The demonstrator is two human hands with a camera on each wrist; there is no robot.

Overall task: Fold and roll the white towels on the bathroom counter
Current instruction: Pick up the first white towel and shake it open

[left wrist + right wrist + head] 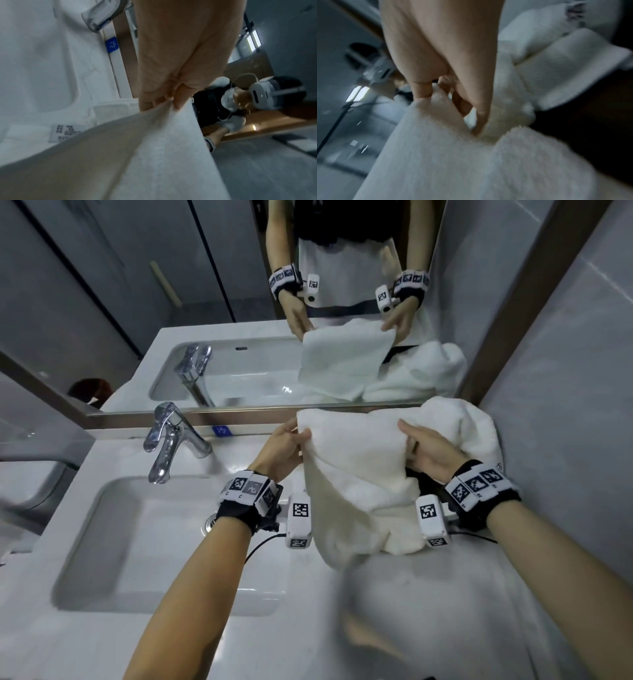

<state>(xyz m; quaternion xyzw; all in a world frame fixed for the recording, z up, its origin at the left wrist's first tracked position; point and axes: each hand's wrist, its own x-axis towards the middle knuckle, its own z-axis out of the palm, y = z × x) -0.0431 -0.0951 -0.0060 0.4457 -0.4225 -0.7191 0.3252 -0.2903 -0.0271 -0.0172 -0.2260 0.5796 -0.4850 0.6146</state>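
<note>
The white counter (308, 611) carries a sink basin (164, 546) under a chrome faucet (171, 436). A white towel (356, 474) hangs lifted above the counter, right of the basin, in front of a second heaped towel (469, 422). The left hand (284, 446) pinches its far left corner, fingers (180, 100) clamped; the right hand (428, 450) grips its right edge, fingers (479, 112) curled into the cloth

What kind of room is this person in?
It looks like a bathroom, maybe in a hotel. There is a white sink with a shiny tap, a big mirror on the wall behind it, and fluffy white towels on the counter.
</note>
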